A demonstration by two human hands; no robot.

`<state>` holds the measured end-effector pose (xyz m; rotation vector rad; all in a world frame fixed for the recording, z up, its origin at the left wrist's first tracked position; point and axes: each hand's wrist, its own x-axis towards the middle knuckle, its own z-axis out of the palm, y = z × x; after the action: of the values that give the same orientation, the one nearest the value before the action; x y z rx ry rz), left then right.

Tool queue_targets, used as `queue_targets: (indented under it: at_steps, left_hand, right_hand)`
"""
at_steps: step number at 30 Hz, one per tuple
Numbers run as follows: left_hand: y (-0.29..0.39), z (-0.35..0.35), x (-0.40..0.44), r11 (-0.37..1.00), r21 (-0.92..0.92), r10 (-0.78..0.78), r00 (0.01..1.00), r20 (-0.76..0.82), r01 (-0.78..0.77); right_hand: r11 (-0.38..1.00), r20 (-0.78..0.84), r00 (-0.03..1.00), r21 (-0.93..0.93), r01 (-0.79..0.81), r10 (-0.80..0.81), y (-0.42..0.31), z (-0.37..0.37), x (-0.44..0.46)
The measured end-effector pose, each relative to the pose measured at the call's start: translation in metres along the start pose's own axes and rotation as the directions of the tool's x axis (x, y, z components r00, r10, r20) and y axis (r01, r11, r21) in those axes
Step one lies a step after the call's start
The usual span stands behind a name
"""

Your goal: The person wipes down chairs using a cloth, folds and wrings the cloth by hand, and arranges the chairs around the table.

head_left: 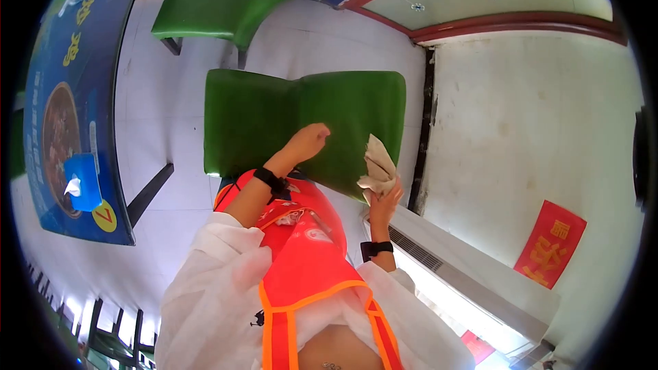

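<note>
A green padded chair (255, 116) is right in front of me, with its two cushioned parts meeting at a crease. Over the middle of it is my left hand (308, 142), its fingers curled into a loose fist with nothing visible in them. My right hand (386, 204) grips a crumpled beige cloth (380, 161) at the chair's right edge. The cloth's free end sticks up past the fingers, toward the chair. Both wrists wear black bands, and a red apron (308, 260) with orange trim covers my front.
At left stands a blue printed table (103, 130) bearing a blue tissue box (83, 183). Another green chair (199, 0) is beyond. On the right are a pale wall (521, 109) with a red sign (550, 244) and a long white unit with a grille (418, 250).
</note>
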<state>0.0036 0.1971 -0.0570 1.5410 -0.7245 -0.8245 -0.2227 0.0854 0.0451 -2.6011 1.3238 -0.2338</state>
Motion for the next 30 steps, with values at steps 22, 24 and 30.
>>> queue_targets:
  at_steps: [22,24,30]
  left_hand:
    - [-0.009,0.021,-0.122,0.985,0.042,-0.163,0.978,-0.129,0.17]
    - [-0.01,0.024,-0.145,0.987,0.086,-0.122,0.983,-0.14,0.135]
    - [-0.007,0.017,-0.225,0.935,0.13,-0.331,0.943,-0.013,0.33]
  right_hand:
    - [0.999,-0.077,0.997,-0.039,-0.028,0.025,-0.008,0.03,0.081]
    - [0.983,-0.164,0.986,-0.186,-0.002,-0.029,-0.006,0.029,0.055]
    - [0.978,-0.196,0.977,-0.203,0.039,-0.08,0.006,0.026,0.0]
